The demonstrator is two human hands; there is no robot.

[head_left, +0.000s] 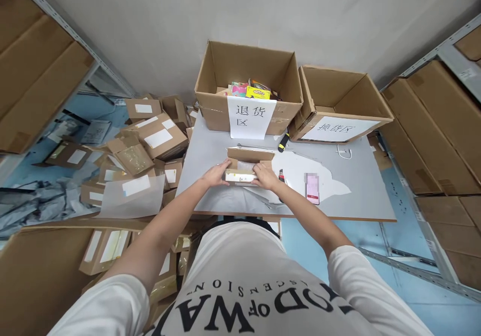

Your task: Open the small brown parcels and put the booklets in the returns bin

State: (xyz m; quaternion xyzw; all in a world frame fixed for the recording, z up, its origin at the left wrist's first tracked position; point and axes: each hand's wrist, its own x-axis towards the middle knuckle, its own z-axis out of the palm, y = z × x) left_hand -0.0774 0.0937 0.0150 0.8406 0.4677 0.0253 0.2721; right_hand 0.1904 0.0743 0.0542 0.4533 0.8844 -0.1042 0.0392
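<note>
A small open cardboard mailer box (pixel 249 156) sits on the grey table (pixel 361 185), its lid flap tilted up toward the far side. My left hand (pixel 217 174) grips the box's left front corner. My right hand (pixel 265 176) holds the right front edge. The front face of the box carries a white label (pixel 240 177) between my hands. Something pale lies inside the box, but I cannot tell what it is.
Two large open cartons stand at the table's far edge: one (pixel 248 82) with colourful packets and a paper sign, one (pixel 338 103) with another sign. A phone (pixel 312 188), a yellow-handled cutter (pixel 283 142) and torn white paper lie nearby. Several small parcels (pixel 150 140) pile left. Shelves flank both sides.
</note>
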